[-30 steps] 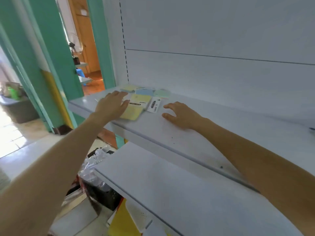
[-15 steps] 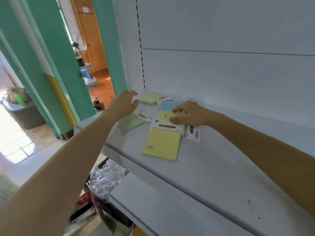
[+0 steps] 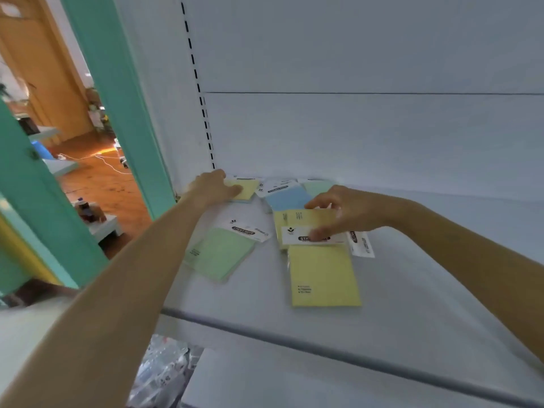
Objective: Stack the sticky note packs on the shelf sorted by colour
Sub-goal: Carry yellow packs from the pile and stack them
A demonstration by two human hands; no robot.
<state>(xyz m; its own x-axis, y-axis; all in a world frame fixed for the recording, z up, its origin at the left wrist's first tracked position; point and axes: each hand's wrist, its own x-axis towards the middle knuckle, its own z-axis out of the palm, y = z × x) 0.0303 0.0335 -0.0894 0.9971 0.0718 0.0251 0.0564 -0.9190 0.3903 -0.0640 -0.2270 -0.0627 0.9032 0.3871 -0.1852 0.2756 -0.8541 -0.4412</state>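
Observation:
Several sticky note packs lie scattered on the white shelf (image 3: 412, 304). A yellow pack (image 3: 323, 275) lies nearest me, with a second yellow pack (image 3: 294, 219) partly under its white label. My right hand (image 3: 341, 213) pinches that second yellow pack, thumb on the label. A green pack (image 3: 220, 254) lies to the left. My left hand (image 3: 212, 185) rests on a yellow pack (image 3: 245, 188) in the back left corner. A blue pack (image 3: 287, 197) and a pale green pack (image 3: 316, 187) lie at the back.
A slotted upright (image 3: 200, 92) and the white back panel close off the rear. Below is a lower shelf (image 3: 294, 384) and a clear plastic bag (image 3: 162, 372). A teal door frame (image 3: 117, 92) stands to the left.
The view has come closer to the shelf. My left hand reached from the green pack to the back-left yellow pack. My right hand closed its fingers on the second yellow pack.

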